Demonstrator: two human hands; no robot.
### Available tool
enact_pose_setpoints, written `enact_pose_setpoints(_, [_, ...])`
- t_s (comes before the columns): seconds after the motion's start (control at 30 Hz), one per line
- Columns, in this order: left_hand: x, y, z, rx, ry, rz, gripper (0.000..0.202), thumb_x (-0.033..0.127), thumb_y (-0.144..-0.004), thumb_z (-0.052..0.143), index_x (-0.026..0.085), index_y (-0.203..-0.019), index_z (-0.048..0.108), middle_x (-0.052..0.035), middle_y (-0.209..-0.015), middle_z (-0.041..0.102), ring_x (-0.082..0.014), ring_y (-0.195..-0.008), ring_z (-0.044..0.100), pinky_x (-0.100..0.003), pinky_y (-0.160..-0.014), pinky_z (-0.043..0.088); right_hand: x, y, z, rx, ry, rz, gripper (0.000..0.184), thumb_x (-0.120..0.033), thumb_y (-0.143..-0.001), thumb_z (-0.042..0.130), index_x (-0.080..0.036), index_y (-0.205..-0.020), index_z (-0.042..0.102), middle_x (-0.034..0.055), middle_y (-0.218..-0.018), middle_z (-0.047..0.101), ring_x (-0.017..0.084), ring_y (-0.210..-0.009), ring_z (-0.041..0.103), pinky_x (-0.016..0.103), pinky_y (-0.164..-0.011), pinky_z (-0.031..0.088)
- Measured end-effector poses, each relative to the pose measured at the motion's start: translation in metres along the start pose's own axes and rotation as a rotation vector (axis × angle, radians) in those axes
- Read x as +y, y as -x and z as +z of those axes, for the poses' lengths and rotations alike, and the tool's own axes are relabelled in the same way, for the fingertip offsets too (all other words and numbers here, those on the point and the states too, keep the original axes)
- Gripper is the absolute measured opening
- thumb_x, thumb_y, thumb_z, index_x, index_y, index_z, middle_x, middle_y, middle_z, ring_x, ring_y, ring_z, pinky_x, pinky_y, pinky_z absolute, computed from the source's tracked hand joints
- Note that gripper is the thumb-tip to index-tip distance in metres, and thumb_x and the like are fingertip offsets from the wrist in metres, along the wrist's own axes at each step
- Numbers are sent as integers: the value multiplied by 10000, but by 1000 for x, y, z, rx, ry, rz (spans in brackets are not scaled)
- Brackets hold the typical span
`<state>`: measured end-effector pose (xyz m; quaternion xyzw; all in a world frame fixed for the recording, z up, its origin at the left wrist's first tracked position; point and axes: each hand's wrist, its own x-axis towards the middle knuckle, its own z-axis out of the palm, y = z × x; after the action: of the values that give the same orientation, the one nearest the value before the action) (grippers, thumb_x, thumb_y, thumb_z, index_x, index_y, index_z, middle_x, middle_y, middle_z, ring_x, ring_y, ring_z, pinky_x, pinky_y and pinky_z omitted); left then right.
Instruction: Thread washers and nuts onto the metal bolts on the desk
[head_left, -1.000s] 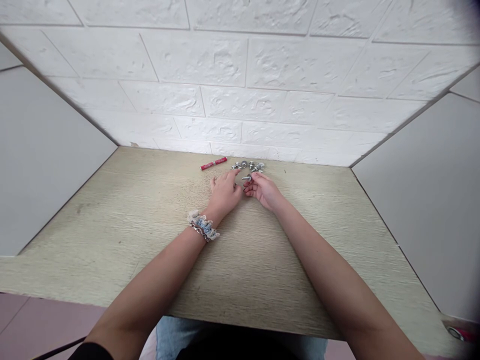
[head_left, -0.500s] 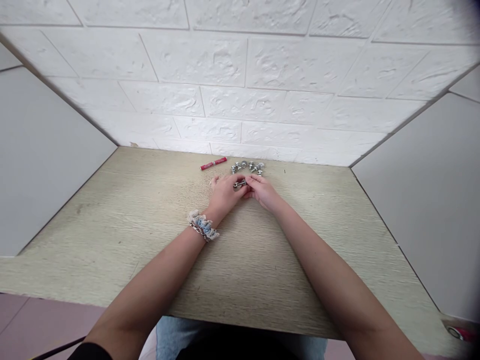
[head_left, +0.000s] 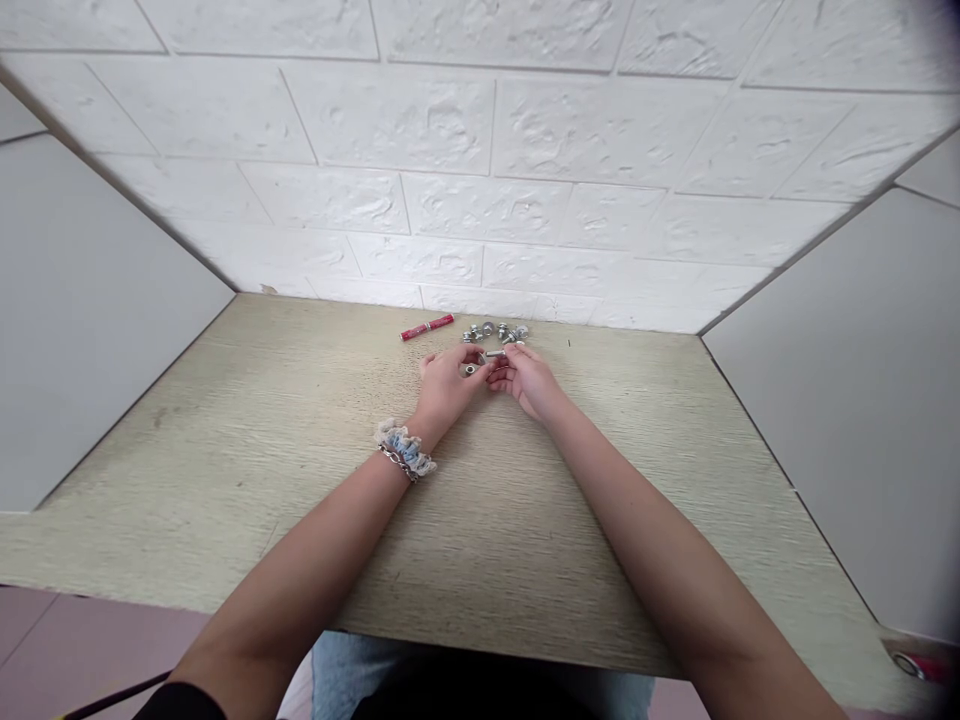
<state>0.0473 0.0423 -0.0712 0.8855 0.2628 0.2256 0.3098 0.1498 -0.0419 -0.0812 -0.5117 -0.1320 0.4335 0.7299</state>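
Note:
In the head view, my right hand (head_left: 531,385) pinches a small silver bolt (head_left: 495,353), whose shank points left toward my other hand. My left hand (head_left: 448,385) is curled, with a small metal nut (head_left: 470,370) between its thumb and forefinger. The fingertips of both hands almost meet, and some small metal near the left fingertips is too small to make out. Just beyond the hands lies a loose group of silver bolts and nuts (head_left: 504,332), partly covered by the fingers.
A red marker-like stick (head_left: 427,327) with a silver band lies behind my left hand. The wooden tabletop (head_left: 225,430) ends at a white brick-patterned wall (head_left: 450,200). Grey panels (head_left: 90,320) close off both sides. A red object (head_left: 922,667) sits at the lower right.
The bolt, earlier lined up with the nut between both hands, is now apart from it. My right hand has shifted it slightly up and to the right, while the nut stays at my left hand.

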Motion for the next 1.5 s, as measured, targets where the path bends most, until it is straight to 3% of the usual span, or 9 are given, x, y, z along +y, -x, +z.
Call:
enact_pose_setpoints(0.2, [-5, 3, 5, -38, -223, 90, 219, 368, -805, 536, 249, -970, 617, -33, -1057, 637, -231, -1056, 513, -507, -1017, 160, 3, -2, -2, 181, 41, -127, 216, -370, -832, 518, -188, -744, 443, -38, -561, 517, 77, -395, 488, 190, -339, 407])
enact_pose_setpoints(0.4, [-10, 3, 7, -88, -292, 93, 201, 419, -783, 565, 268, -867, 669, -39, -1124, 601, -279, -1105, 447, -604, -995, 83, 2, 0, -5, 236, 260, -219, 279, -454, -765, 554, -193, -722, 467, -41, -568, 506, 68, -366, 448, 186, -290, 330])
enact_pose_setpoints(0.5, [-12, 2, 8, -94, -313, 105, 215, 434, -782, 558, 275, -870, 673, -42, -1133, 590, -278, -1106, 438, -580, -984, 137, 1, 3, -6, 243, 501, -275, 260, -440, -776, 514, -192, -703, 498, -37, -561, 512, 73, -376, 430, 203, -334, 322])
enact_pose_setpoints(0.7, [-7, 4, 6, -62, -268, 78, 242, 438, -743, 579, 263, -887, 663, -46, -1123, 575, -268, -1064, 458, -463, -891, 314, 3, 7, -6, 234, 990, -488, 196, -360, -761, 509, -188, -672, 533, -11, -596, 559, 131, -577, 500, 261, -594, 382])
enact_pose_setpoints(0.83, [-4, -4, 0, 65, -136, 37, 189, 360, -783, 512, 221, -764, 640, -27, -1015, 609, -222, -1010, 500, -392, -889, 353, 2, 6, -5, 236, 1067, -424, 199, -361, -778, 480, -189, -704, 547, 8, -639, 585, 146, -604, 513, 271, -606, 371])
enact_pose_setpoints(0.97, [-10, -22, -1, 166, -98, 21, 194, 297, -814, 456, 194, -843, 617, -42, -932, 631, -194, -940, 540, -336, -855, 396, -2, 3, -7, 230, 1104, -343, 198, -334, -783, 470, -182, -724, 582, 29, -692, 610, 159, -654, 535, 277, -635, 383])
enact_pose_setpoints(1.17, [-20, -47, 9, 85, -327, 79, 304, 321, -807, 481, 192, -1066, 572, -91, -1049, 589, -225, -979, 544, -335, -847, 413, -6, 2, -14, 191, 1087, -285, 94, -238, -720, 547, -192, -694, 624, 31, -677, 614, 180, -689, 556, 297, -703, 396])
enact_pose_setpoints(1.37, [-26, -63, 11, -25, -390, 121, 233, 257, -804, 470, 160, -959, 614, -86, -904, 634, -217, -887, 573, -307, -805, 424, -3, 2, -17, 186, 1122, -292, 83, -189, -703, 565, -184, -727, 644, 45, -682, 621, 205, -739, 576, 321, -757, 400])
enact_pose_setpoints(1.5, [-26, -61, 6, -28, -387, 138, 237, 251, -833, 426, 153, -861, 640, -91, -872, 643, -211, -866, 576, -313, -811, 420, -7, 7, -12, 238, 1038, -285, 139, -225, -678, 612, -177, -804, 649, 52, -751, 632, 210, -783, 575, 334, -777, 409])
